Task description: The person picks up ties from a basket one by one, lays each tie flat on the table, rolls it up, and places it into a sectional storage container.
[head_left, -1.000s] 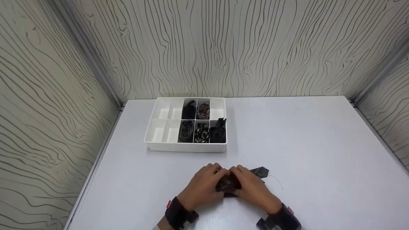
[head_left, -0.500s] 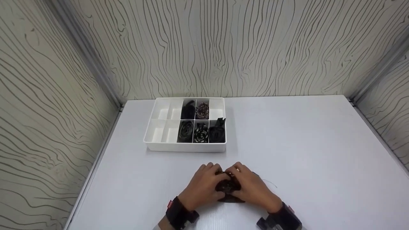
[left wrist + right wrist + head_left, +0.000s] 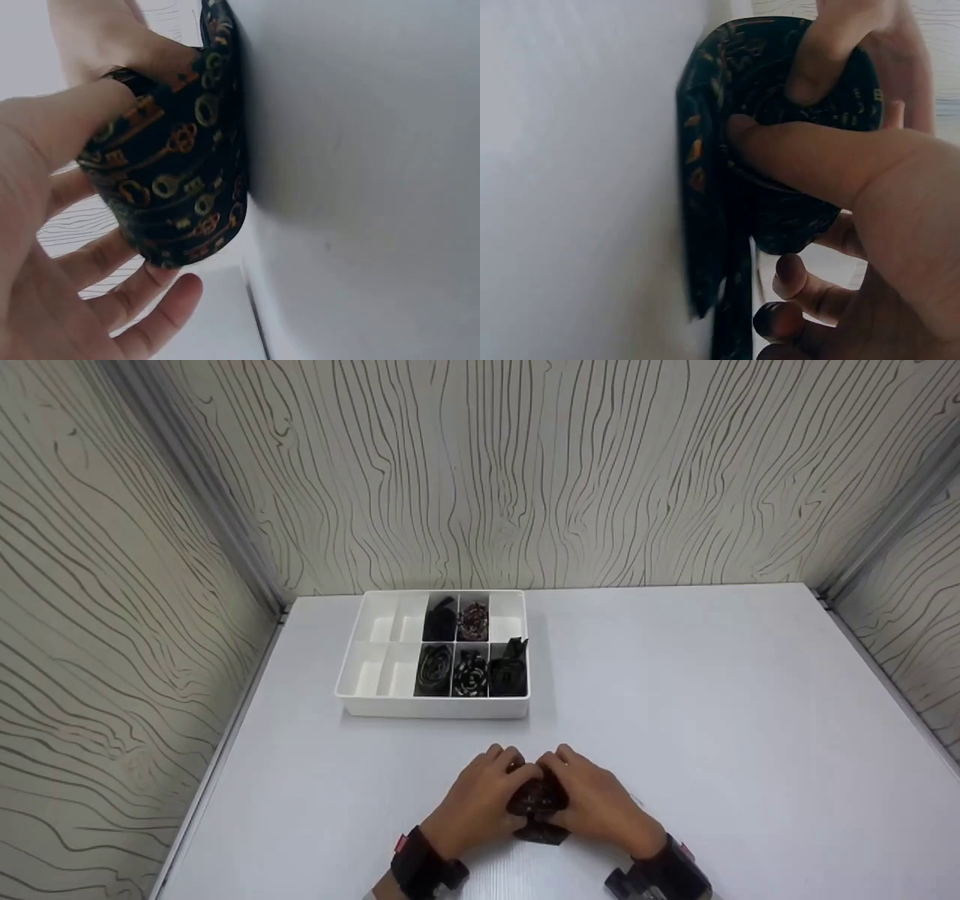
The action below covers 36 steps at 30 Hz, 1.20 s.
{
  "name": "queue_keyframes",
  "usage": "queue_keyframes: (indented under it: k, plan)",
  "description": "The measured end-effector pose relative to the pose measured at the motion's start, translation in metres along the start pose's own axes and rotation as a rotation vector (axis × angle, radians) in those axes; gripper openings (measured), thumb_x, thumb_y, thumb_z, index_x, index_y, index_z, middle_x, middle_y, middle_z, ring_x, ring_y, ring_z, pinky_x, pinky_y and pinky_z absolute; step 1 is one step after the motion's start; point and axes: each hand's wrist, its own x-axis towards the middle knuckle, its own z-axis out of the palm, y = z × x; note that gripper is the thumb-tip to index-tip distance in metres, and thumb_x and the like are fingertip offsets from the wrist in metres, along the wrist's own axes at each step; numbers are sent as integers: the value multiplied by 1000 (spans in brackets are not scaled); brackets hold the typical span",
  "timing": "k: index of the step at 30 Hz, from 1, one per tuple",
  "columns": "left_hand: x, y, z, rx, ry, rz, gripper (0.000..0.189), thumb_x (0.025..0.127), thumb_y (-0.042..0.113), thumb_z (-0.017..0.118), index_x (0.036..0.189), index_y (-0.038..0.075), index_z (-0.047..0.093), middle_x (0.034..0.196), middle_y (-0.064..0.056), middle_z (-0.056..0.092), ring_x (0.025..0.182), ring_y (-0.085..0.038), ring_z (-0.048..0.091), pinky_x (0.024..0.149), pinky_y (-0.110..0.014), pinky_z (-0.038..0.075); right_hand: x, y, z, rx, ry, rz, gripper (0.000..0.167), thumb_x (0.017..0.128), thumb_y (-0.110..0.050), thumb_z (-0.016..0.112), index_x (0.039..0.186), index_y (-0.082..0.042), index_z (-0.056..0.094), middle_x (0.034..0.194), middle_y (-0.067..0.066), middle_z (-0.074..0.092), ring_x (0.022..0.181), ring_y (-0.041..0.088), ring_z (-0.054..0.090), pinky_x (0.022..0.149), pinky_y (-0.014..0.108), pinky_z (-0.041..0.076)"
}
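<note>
Both hands hold a rolled necktie close over the table in front of the tray. It is dark, with small orange and yellowish keys printed on it, as the necktie shows in the left wrist view. My left hand grips the roll from the left, thumb on its near face and fingers round the far side. My right hand holds it from the right, its thumb pressed at the coil. In the right wrist view a loose end of the necktie hangs off the roll along the white tabletop.
A white divided tray stands behind the hands. Several of its compartments hold dark patterned rolls, such as the reddish-brown roll; others are bare. The white table reaches back to a wood-grain patterned wall.
The pointed tie end lying right of the right hand has been drawn in and no longer shows there. A dark flap now sticks out below the roll, towards me. Both hands stay nearly in place.
</note>
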Motion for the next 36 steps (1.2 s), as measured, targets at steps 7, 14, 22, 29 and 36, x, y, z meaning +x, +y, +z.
queue_keyframes:
  k: [7, 14, 22, 29, 36]
  plan:
    - [-4, -3, 1, -306, -89, -242, 63, 104, 63, 56, 147, 18, 57, 125, 1, 59, 109, -10, 57, 94, -33, 57, 2, 3, -3, 81, 12, 74, 46, 77, -27, 92, 115, -18, 67, 101, -1, 77, 90, 18, 71, 77, 40, 58]
    - [-3, -9, 4, -681, -120, -457, 52, 110, 58, 43, 137, 16, 58, 86, 5, 67, 72, -6, 60, 67, -27, 51, 6, 2, -4, 172, 112, 55, 51, 74, -17, 94, 118, -18, 68, 104, 3, 79, 91, 22, 74, 80, 41, 60]
    - [0, -6, -1, -1072, -36, -554, 51, 104, 44, 66, 145, 16, 54, 127, -12, 72, 114, -20, 68, 103, -43, 53, 4, -4, 3, 145, 344, -83, 61, 70, 7, 87, 125, -13, 69, 110, 1, 76, 98, 16, 72, 86, 41, 62]
    - [1, -13, 6, -1077, 59, -522, 62, 94, 30, 79, 145, 10, 51, 130, -9, 68, 122, -21, 63, 110, -45, 48, 6, -1, 5, 165, 283, -134, 81, 67, 6, 84, 140, -20, 62, 126, -6, 66, 115, 10, 63, 97, 38, 60]
    - [-1, -24, 18, -949, 110, -446, 64, 90, 19, 82, 145, 9, 50, 132, -6, 70, 124, -23, 65, 111, -46, 47, 7, 7, 9, 148, 200, -112, 97, 81, -54, 87, 159, -13, 46, 159, 13, 48, 145, 36, 44, 113, 66, 41]
